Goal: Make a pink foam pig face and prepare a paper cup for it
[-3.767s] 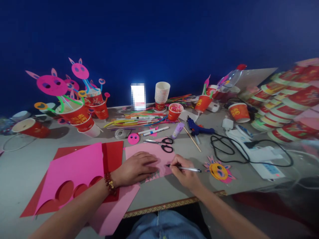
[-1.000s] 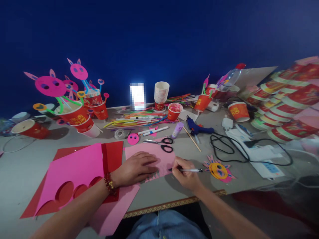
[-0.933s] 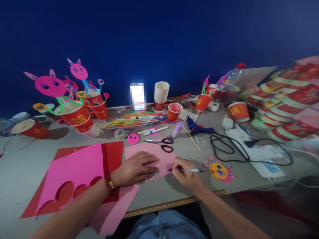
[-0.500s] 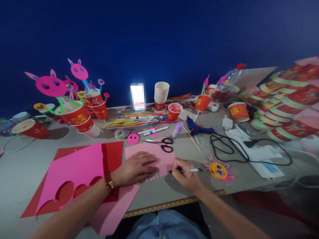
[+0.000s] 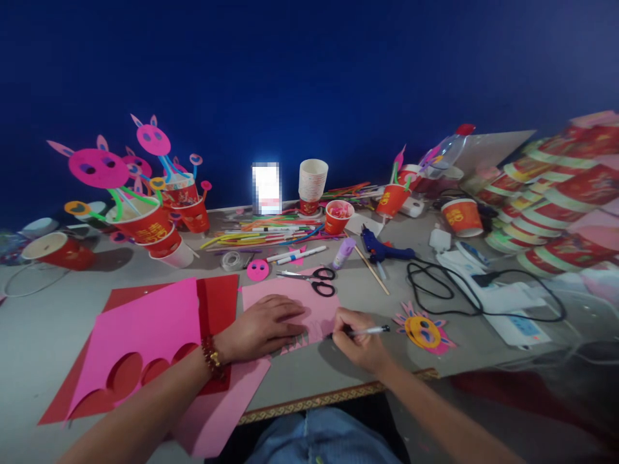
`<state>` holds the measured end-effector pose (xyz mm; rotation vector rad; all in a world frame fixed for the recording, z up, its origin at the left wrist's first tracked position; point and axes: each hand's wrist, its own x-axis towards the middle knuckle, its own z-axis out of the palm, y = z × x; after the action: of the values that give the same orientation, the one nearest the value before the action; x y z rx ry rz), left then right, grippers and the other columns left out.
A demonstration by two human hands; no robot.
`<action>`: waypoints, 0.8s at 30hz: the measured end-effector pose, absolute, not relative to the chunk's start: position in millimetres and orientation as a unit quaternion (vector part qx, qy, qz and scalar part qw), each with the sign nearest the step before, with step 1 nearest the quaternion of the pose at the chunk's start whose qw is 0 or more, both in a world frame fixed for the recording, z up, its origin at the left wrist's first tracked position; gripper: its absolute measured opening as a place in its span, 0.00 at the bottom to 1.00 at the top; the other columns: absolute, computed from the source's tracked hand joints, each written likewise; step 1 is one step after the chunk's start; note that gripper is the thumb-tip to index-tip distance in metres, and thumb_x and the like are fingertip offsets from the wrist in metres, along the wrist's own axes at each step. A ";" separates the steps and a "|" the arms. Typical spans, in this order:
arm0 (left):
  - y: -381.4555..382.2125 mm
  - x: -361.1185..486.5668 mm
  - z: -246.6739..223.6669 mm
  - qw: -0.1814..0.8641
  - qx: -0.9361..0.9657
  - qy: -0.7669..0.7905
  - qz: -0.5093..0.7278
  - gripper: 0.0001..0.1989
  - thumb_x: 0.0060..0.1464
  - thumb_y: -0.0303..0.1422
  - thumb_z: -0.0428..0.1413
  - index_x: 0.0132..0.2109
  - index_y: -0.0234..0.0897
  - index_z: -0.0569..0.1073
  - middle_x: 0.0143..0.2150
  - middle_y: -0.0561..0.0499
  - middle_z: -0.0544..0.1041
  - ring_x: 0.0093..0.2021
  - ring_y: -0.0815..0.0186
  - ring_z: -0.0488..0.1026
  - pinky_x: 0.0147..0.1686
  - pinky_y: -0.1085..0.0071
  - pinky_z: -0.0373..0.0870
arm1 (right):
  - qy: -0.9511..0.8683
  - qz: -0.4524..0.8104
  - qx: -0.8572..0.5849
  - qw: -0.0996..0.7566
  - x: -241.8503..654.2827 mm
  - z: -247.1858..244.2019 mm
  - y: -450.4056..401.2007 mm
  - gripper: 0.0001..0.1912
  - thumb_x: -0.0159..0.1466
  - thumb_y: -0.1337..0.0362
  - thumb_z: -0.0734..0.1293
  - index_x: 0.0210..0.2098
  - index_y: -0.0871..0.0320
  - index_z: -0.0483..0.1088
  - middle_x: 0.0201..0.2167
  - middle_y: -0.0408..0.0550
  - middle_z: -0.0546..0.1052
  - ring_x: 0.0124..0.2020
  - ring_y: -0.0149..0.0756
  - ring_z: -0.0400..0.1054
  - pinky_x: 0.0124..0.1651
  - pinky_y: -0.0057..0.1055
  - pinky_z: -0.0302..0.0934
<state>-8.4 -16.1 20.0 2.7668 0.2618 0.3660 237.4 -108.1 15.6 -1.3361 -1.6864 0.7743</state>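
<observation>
Your right hand point(image 5: 358, 335) has its grip clamped on the pen point(image 5: 368, 331), whose tip is hard to make out at the lower right edge of the pink sheet point(image 5: 285, 290). Left of that grip, your left hand point(image 5: 265, 325) lies flat on the sheet, covering its middle, fingers slightly apart. Beyond both grips, the scissors point(image 5: 323, 281) overlap the sheet's far edge. Right of the pen, paper cutouts point(image 5: 426, 332) overlap on the counter point(image 5: 300, 380), partly hiding one another.
</observation>
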 end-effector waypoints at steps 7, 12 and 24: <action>-16.4 -8.1 20.9 0.171 0.973 0.094 0.122 0.18 0.66 0.37 0.49 0.61 0.48 0.68 0.65 0.47 0.66 0.63 0.58 0.63 0.63 0.56 0.58 | -0.585 0.338 -0.552 0.489 240.0 9.3 -110.0 0.09 0.58 0.70 0.60 0.22 0.55 0.61 0.17 0.37 0.62 0.18 0.29 0.55 0.23 0.26 0.49; -17.0 -7.9 20.7 0.182 0.970 0.094 0.128 0.18 0.66 0.38 0.48 0.60 0.47 0.69 0.65 0.47 0.66 0.63 0.58 0.62 0.63 0.55 0.57 | -0.584 0.311 -0.569 0.490 240.0 4.4 -108.4 0.07 0.62 0.67 0.62 0.27 0.55 0.63 0.19 0.37 0.64 0.20 0.30 0.58 0.24 0.26 0.51; -13.7 -12.7 30.2 0.314 0.923 0.148 0.166 0.14 0.65 0.36 0.49 0.51 0.41 0.76 0.60 0.44 0.71 0.60 0.59 0.67 0.59 0.64 0.65 | -0.592 0.221 -0.559 0.537 243.4 -0.5 -106.9 0.04 0.65 0.62 0.64 0.37 0.55 0.68 0.29 0.44 0.73 0.27 0.34 0.68 0.29 0.27 0.63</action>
<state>-12.7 -13.7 30.2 2.4324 0.3903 0.4377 243.4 -106.9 -0.5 -1.3300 -1.4093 0.5264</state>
